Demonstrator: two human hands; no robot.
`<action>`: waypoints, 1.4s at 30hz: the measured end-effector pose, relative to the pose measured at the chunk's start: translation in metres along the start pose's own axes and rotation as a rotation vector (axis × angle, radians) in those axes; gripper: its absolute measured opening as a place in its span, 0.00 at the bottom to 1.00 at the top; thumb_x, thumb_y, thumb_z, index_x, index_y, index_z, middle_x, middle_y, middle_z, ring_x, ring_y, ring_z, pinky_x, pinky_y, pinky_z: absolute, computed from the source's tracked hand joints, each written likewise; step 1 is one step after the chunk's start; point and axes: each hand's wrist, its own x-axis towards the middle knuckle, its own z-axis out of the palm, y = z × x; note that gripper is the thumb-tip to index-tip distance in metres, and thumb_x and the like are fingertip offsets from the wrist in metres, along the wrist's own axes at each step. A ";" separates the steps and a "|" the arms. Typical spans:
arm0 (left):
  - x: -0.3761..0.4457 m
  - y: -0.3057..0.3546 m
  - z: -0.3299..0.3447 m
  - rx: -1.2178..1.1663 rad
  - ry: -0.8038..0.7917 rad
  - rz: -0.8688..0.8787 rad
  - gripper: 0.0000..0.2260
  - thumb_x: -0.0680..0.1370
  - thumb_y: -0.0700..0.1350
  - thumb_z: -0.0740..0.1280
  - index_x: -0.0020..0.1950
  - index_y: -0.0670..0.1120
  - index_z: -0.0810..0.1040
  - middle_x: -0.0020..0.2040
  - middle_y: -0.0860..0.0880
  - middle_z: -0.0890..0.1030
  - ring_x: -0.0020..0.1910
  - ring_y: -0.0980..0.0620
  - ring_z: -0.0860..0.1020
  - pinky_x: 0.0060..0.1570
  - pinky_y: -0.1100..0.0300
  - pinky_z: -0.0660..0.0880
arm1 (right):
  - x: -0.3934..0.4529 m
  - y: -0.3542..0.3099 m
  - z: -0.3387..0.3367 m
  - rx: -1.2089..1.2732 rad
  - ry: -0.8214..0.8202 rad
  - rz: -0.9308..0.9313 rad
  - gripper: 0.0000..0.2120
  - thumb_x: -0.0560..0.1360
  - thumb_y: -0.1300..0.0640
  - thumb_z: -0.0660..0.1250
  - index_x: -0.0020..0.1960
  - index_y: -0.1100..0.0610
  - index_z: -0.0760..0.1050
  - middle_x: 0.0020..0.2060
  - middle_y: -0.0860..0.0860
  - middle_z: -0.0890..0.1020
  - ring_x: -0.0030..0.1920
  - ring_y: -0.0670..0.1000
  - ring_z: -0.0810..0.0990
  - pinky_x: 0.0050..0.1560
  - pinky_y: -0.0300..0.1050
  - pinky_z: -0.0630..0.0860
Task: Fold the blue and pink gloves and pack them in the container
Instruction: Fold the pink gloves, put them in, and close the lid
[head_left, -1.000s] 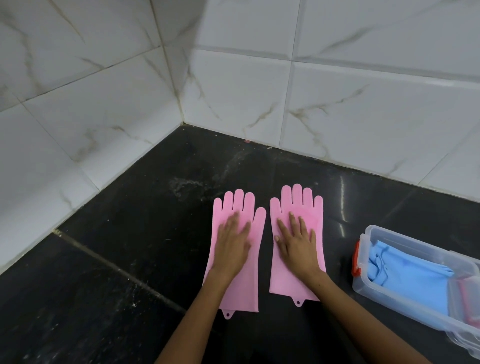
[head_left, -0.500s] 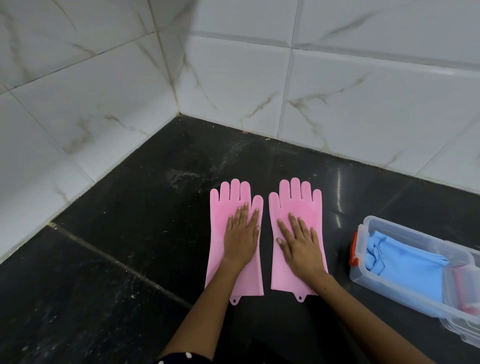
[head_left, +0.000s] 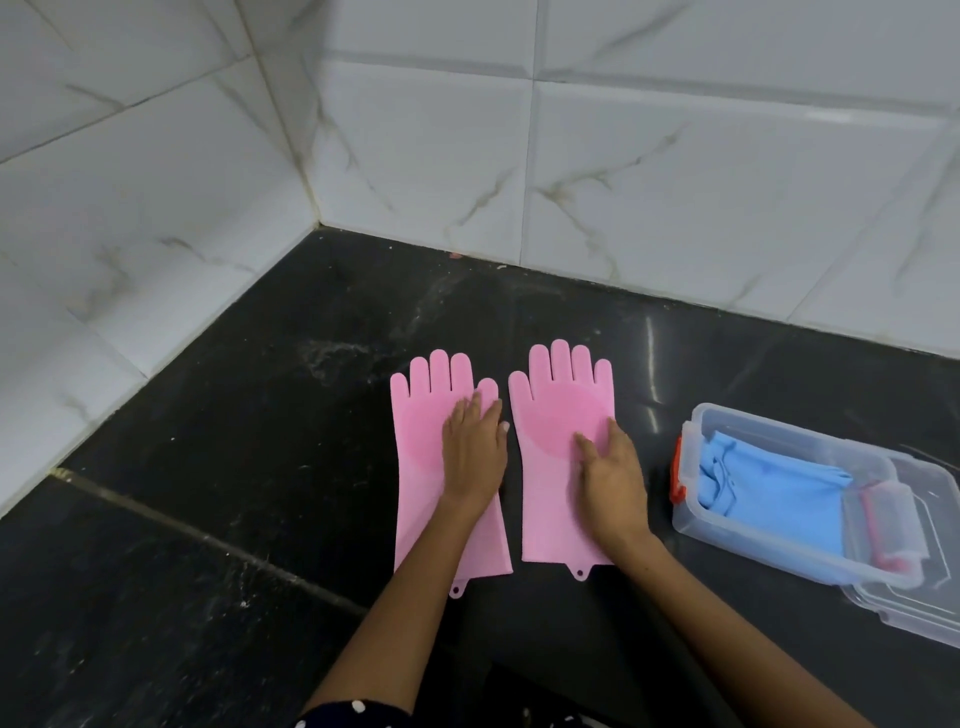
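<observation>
Left hand (head_left: 474, 457) and right hand (head_left: 613, 480) lie palm-down.

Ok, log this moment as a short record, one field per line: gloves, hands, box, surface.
left pink glove: flat on the counter, unfolded
right pink glove: flat beside it, apart, unfolded
left hand: palm down on the left pink glove
right hand: palm down on the right pink glove
blue gloves: in the box
box: clear, open, to the right of the gloves
counter: black stone
</observation>
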 end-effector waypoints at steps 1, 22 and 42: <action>0.003 0.012 -0.001 -0.024 0.053 0.054 0.15 0.80 0.44 0.60 0.65 0.43 0.74 0.68 0.44 0.73 0.67 0.43 0.69 0.67 0.51 0.65 | -0.003 0.003 -0.002 0.013 0.023 0.036 0.27 0.79 0.43 0.55 0.74 0.53 0.58 0.73 0.54 0.64 0.71 0.56 0.65 0.69 0.56 0.64; 0.031 0.131 0.026 -0.301 -0.213 -0.069 0.05 0.71 0.39 0.73 0.43 0.38 0.83 0.41 0.42 0.84 0.39 0.48 0.82 0.48 0.58 0.79 | -0.023 0.014 -0.033 0.089 0.028 -0.005 0.09 0.77 0.64 0.59 0.56 0.61 0.74 0.51 0.55 0.74 0.51 0.57 0.77 0.49 0.42 0.75; -0.018 -0.060 -0.084 -0.476 0.102 -0.609 0.03 0.71 0.37 0.73 0.44 0.41 0.84 0.38 0.44 0.84 0.38 0.49 0.82 0.48 0.50 0.81 | -0.019 -0.080 0.013 0.335 -0.157 -0.186 0.11 0.76 0.58 0.67 0.58 0.57 0.78 0.57 0.51 0.77 0.50 0.47 0.79 0.54 0.39 0.77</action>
